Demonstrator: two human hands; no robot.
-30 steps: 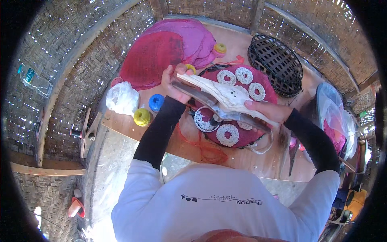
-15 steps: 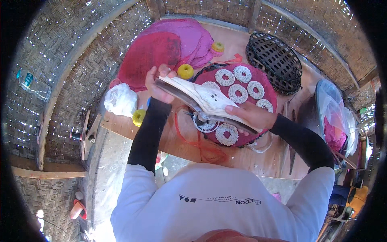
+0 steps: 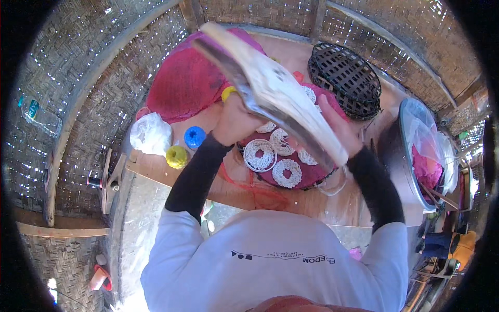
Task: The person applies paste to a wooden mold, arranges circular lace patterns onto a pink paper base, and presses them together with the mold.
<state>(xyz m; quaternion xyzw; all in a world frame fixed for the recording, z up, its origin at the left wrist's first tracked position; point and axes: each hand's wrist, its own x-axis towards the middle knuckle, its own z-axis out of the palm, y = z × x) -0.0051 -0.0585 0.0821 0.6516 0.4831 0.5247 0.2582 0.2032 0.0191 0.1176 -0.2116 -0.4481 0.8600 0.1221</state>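
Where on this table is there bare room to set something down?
Bare wood shows along the near edge of the wooden table, in front of the round tray of white lacy rings. The far side is crowded: red mesh netting, black woven basket.

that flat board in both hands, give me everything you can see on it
The board is flat, thin and long, pale with whitish smears on its broad face, apparently wood. It is lifted off the table and tilted, one end high toward the red cloth, the other low at the right. The left hand grips its underside, the right hand its lower end. It hangs above the tray of white rings.
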